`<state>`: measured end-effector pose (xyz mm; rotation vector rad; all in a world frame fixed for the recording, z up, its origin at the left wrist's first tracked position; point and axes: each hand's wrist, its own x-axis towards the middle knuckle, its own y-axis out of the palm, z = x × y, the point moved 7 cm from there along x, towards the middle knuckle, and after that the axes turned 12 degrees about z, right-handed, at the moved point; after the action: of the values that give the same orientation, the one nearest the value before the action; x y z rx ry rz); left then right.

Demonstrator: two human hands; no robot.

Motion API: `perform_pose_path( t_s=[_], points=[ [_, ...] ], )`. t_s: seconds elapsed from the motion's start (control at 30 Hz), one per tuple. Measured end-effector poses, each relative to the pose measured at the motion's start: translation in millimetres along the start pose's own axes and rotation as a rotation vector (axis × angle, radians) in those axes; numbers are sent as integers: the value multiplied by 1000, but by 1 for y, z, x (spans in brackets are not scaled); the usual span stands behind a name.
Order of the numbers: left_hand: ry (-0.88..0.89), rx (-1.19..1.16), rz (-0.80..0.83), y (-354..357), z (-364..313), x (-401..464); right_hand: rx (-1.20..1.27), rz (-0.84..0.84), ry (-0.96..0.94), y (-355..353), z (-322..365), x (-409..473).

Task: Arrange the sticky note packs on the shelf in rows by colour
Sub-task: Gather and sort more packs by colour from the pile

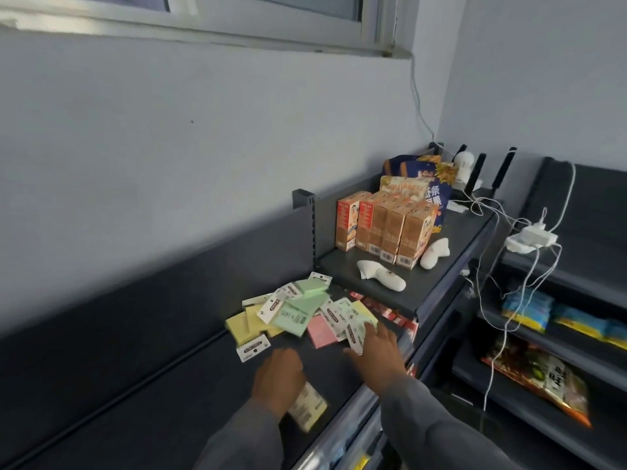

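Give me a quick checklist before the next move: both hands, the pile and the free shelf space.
1. Left hand holds a yellow pack: ok.
2. Right hand is at the pile's near edge, on a pack with a white label; grip: cannot tell.
3. Pile of sticky note packs sorted by colour: not ok, green, yellow and pink lie mixed.
4. Bare shelf left of the pile for rows: ok.
5. Rows started: not ok, none visible.

Snack bag (437, 195) w/ Chinese chars "条", "果"; other print unreadable.
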<state>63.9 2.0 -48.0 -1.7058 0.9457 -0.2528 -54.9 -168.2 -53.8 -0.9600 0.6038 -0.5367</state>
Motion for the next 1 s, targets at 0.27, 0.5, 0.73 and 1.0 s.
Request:
perform_pose_path(
  t_s=[0.27, 0.5, 0.73, 1.0],
  points=[
    [253, -649, -290, -30, -3, 21, 64, -120, -63, -2, -12, 15],
    [136, -1273, -57, -1, -22, 33, 340, -271, -329, -36, 1, -2],
    [158, -1297, -125, -3, -53, 24, 462, -219, -461, -42, 11, -13],
    [214, -1015, -476, -40, 1, -24, 717, -196, -575, -12, 61, -16]
  ],
)
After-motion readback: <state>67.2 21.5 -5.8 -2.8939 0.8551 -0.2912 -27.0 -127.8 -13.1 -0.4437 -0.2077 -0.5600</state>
